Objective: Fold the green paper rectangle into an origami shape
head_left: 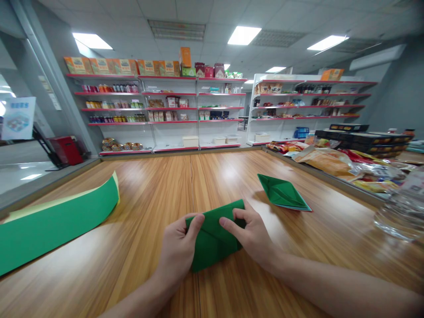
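Observation:
Between my two hands is a folded sheet of dark green paper (pixel 215 247), held tilted just over the wooden table (pixel 159 185). My left hand (pixel 181 240) grips its left edge, thumb on the front face and fingers hidden behind. On the right side, my right hand (pixel 253 232) pinches the paper with its thumb across the front and the index finger bent at the upper edge. A crease runs across the face of the sheet. Further right lies a stack of folded green papers (pixel 283 193), with a reddish and a pale edge showing underneath.
At the left lies a curled stack of green and yellow paper (pixel 62 221). A clear plastic bottle (pixel 402 207) stands at the right edge. Snack packets (pixel 327 161) and black boxes (pixel 367 140) fill the area beyond the table's right border. Stocked shelves (pixel 172 108) line the back.

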The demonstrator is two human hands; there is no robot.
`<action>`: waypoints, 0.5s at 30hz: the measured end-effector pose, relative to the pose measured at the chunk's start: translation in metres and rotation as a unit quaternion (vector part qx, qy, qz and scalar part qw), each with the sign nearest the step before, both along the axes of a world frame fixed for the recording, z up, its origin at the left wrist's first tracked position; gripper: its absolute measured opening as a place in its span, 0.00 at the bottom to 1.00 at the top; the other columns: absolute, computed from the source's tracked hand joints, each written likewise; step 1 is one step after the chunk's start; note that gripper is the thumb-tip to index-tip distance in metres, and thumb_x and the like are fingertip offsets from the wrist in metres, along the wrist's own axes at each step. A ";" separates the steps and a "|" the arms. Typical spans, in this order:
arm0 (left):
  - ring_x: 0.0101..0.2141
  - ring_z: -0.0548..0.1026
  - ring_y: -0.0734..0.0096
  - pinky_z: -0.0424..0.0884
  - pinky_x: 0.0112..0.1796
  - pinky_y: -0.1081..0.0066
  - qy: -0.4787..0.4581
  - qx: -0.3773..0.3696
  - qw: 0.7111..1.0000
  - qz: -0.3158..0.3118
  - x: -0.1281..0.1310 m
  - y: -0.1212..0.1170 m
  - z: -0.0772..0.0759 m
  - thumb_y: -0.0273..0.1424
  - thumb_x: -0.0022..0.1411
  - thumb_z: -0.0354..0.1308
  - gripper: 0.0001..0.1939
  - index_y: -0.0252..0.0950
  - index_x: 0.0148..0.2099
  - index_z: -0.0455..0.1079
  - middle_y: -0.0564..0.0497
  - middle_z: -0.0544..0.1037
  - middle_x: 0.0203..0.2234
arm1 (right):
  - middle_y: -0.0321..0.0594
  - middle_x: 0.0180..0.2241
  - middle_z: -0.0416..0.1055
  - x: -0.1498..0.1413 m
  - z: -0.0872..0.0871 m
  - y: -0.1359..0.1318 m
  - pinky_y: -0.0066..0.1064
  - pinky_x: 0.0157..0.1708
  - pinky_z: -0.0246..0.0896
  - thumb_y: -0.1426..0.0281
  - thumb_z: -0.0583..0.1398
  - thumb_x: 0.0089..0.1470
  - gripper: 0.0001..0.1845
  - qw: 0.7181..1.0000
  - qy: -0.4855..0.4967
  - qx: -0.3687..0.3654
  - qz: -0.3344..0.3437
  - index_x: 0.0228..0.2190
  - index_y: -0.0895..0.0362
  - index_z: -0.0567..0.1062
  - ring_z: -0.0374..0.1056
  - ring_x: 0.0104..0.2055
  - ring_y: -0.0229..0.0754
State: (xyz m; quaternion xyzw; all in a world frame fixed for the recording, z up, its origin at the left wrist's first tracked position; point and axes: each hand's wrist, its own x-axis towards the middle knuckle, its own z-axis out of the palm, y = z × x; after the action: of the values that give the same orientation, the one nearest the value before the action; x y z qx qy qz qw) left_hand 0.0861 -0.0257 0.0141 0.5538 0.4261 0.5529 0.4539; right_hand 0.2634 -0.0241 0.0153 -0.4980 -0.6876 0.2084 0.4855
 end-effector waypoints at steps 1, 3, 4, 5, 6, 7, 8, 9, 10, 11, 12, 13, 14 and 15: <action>0.26 0.74 0.68 0.70 0.26 0.74 0.010 0.004 1.000 -0.009 0.000 0.000 0.001 0.43 0.56 0.61 0.16 0.34 0.34 0.77 0.50 0.78 0.24 | 0.34 0.22 0.57 0.000 0.000 0.001 0.35 0.31 0.52 0.58 0.61 0.53 0.22 1.000 -0.009 0.012 -0.009 0.15 0.55 0.63 0.58 0.30 0.41; 0.28 0.76 0.65 0.72 0.28 0.72 0.017 0.005 0.999 -0.028 0.000 0.000 0.002 0.40 0.56 0.62 0.14 0.34 0.37 0.78 0.49 0.80 0.27 | 0.35 0.25 0.59 0.000 0.001 0.002 0.36 0.33 0.54 0.57 0.61 0.52 0.21 0.999 -0.012 0.030 -0.026 0.16 0.55 0.64 0.59 0.31 0.41; 0.29 0.76 0.64 0.73 0.29 0.72 0.016 0.003 0.999 -0.038 0.000 -0.001 0.002 0.40 0.55 0.62 0.14 0.34 0.38 0.78 0.49 0.80 0.27 | 0.36 0.26 0.59 0.000 0.001 0.002 0.36 0.33 0.55 0.57 0.62 0.51 0.21 0.999 -0.009 0.038 -0.033 0.16 0.55 0.65 0.59 0.32 0.42; 0.29 0.76 0.64 0.73 0.29 0.71 0.014 0.000 0.999 -0.047 0.000 -0.002 0.003 0.39 0.56 0.62 0.14 0.34 0.38 0.78 0.49 0.80 0.26 | 0.37 0.29 0.61 -0.001 0.002 0.002 0.36 0.35 0.56 0.58 0.63 0.50 0.20 0.998 -0.004 0.049 -0.040 0.17 0.55 0.66 0.60 0.33 0.42; 0.28 0.76 0.63 0.73 0.29 0.71 0.009 -0.004 0.999 -0.053 0.000 -0.002 0.004 0.39 0.56 0.62 0.14 0.34 0.38 0.78 0.48 0.80 0.26 | 0.39 0.31 0.62 -0.001 0.002 0.002 0.36 0.37 0.56 0.59 0.64 0.49 0.19 0.997 -0.001 0.062 -0.044 0.17 0.56 0.66 0.61 0.36 0.43; 0.28 0.76 0.64 0.73 0.29 0.71 0.001 -0.007 0.998 -0.059 0.000 -0.003 0.004 0.39 0.56 0.62 0.14 0.34 0.38 0.78 0.48 0.80 0.26 | 0.40 0.34 0.63 -0.001 0.003 0.001 0.37 0.39 0.57 0.60 0.64 0.49 0.18 0.996 0.001 0.075 -0.042 0.17 0.56 0.67 0.62 0.39 0.45; 0.28 0.76 0.64 0.73 0.29 0.71 -0.009 -0.010 0.998 -0.062 0.001 -0.003 0.004 0.39 0.56 0.62 0.14 0.33 0.38 0.79 0.48 0.80 0.26 | 0.41 0.36 0.64 -0.002 0.004 0.000 0.37 0.42 0.57 0.61 0.64 0.50 0.17 0.996 0.002 0.084 -0.033 0.18 0.56 0.68 0.62 0.41 0.45; 0.27 0.76 0.65 0.73 0.28 0.72 -0.019 -0.013 0.998 -0.064 0.001 -0.004 0.004 0.39 0.57 0.61 0.14 0.33 0.37 0.79 0.48 0.80 0.26 | 0.42 0.38 0.64 -0.002 0.005 -0.001 0.38 0.43 0.57 0.62 0.63 0.51 0.16 0.996 0.004 0.087 -0.018 0.18 0.56 0.68 0.62 0.43 0.46; 0.27 0.76 0.66 0.72 0.28 0.72 -0.029 -0.015 0.997 -0.065 0.001 -0.004 0.004 0.39 0.57 0.61 0.14 0.33 0.37 0.79 0.48 0.80 0.25 | 0.42 0.38 0.64 -0.002 0.006 -0.002 0.38 0.43 0.57 0.63 0.62 0.53 0.16 0.996 0.007 0.084 -0.001 0.18 0.56 0.68 0.62 0.43 0.46; 0.25 0.75 0.67 0.72 0.26 0.73 -0.038 -0.017 0.997 -0.066 0.001 -0.004 0.004 0.40 0.57 0.61 0.14 0.33 0.36 0.79 0.49 0.79 0.24 | 0.42 0.37 0.64 -0.002 0.007 -0.002 0.37 0.42 0.58 0.63 0.60 0.54 0.16 0.997 0.012 0.077 0.013 0.18 0.56 0.68 0.63 0.42 0.45; 0.24 0.75 0.67 0.71 0.25 0.74 -0.046 -0.020 0.996 -0.067 0.001 -0.004 0.004 0.41 0.58 0.60 0.15 0.33 0.36 0.79 0.49 0.79 0.23 | 0.42 0.36 0.64 -0.002 0.007 -0.003 0.37 0.41 0.59 0.64 0.59 0.55 0.17 0.997 0.014 0.070 0.024 0.18 0.56 0.68 0.63 0.41 0.45; 0.23 0.74 0.68 0.71 0.24 0.74 -0.050 -0.021 0.996 -0.068 0.001 -0.004 0.003 0.41 0.58 0.59 0.16 0.33 0.35 0.79 0.50 0.78 0.21 | 0.42 0.36 0.64 -0.002 0.008 -0.003 0.36 0.40 0.59 0.64 0.59 0.56 0.17 0.997 0.015 0.066 0.031 0.18 0.56 0.67 0.63 0.40 0.44; 0.23 0.74 0.68 0.70 0.24 0.74 -0.051 -0.020 0.996 -0.067 0.000 -0.004 0.003 0.41 0.58 0.59 0.16 0.33 0.35 0.79 0.50 0.78 0.21 | 0.42 0.36 0.64 -0.001 0.007 -0.003 0.36 0.39 0.59 0.64 0.59 0.56 0.17 0.997 0.013 0.064 0.033 0.19 0.56 0.67 0.63 0.40 0.44; 0.23 0.74 0.67 0.71 0.24 0.74 -0.049 -0.017 0.997 -0.065 0.000 -0.003 0.003 0.42 0.58 0.59 0.16 0.33 0.35 0.79 0.50 0.78 0.21 | 0.42 0.36 0.64 -0.001 0.007 -0.002 0.36 0.39 0.59 0.64 0.59 0.55 0.16 0.997 0.011 0.065 0.032 0.19 0.56 0.67 0.63 0.40 0.44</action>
State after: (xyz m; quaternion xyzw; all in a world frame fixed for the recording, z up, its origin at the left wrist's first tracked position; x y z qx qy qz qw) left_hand 0.0863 -0.0291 0.0171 0.5448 0.3758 0.5409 0.5190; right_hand 0.2623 -0.0265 0.0222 -0.4409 -0.7099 0.1843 0.5174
